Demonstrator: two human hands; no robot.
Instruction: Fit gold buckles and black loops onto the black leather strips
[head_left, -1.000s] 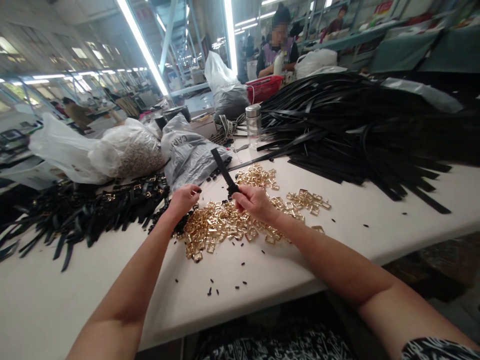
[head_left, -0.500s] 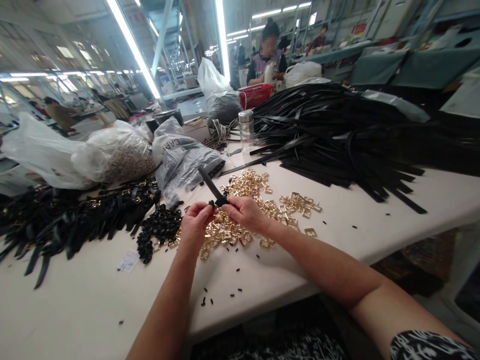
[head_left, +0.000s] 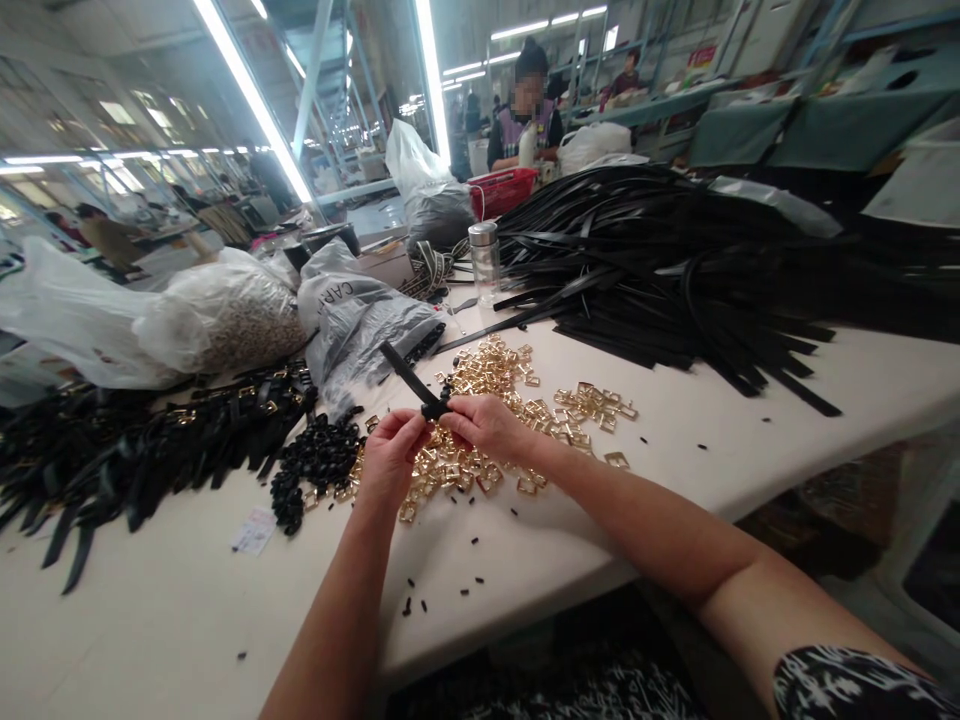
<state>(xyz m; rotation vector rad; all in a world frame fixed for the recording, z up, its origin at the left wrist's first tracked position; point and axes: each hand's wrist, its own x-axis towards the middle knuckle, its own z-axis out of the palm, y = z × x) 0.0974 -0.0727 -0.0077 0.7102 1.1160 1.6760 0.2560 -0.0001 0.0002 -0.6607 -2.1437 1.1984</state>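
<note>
Above the heap of gold buckles (head_left: 487, 375), my two hands meet at the lower end of a short black strap (head_left: 405, 370), whose free end points up and to the left. My right hand (head_left: 486, 425) is closed on the strap's lower end. Thumb and fingers of my left hand (head_left: 394, 445) pinch a small black loop (head_left: 430, 412) against that same end. Whether the strap passes through the loop is hidden by my fingers. Just left of my left hand lies a pile of small black loops (head_left: 319, 460).
Long black straps (head_left: 637, 250) cover the table's (head_left: 315, 600) right rear. Finished-looking straps with buckles (head_left: 165, 440) are heaped at left. Behind stand plastic bags (head_left: 360, 310), a glass jar (head_left: 485, 265) and a red basket (head_left: 502, 192). A co-worker (head_left: 525, 120) sits beyond.
The loop in my left hand and the strap end in my right hand, slightly apart before, now touch. The whole view has shifted a little.
</note>
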